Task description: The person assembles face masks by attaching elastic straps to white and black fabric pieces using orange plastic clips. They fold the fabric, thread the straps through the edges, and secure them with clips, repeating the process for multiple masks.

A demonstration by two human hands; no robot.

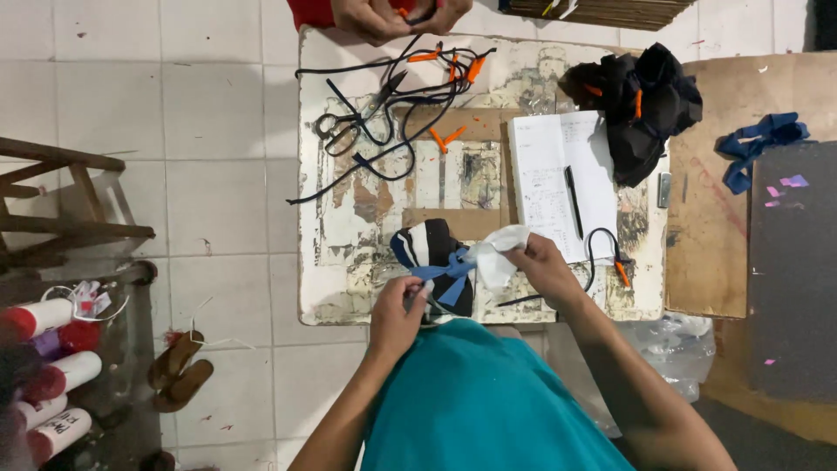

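Note:
My left hand (397, 310) grips the near end of a blue ribbon (449, 275) tied around a dark, white-striped fabric piece (427, 249) at the table's front edge. My right hand (542, 266) pinches a white cloth piece (497, 253) on the same bundle. Both hands are closed on these pieces, close together above the worn white table (349, 235).
Black cords with orange tips (410, 105) and scissors (353, 122) lie at the far side. An open notebook (562, 179) with a pen, a black fabric pile (645, 100), another person's hands (392, 13), a wooden stool (61, 201), thread spools (44, 366) and sandals (179, 371) surround it.

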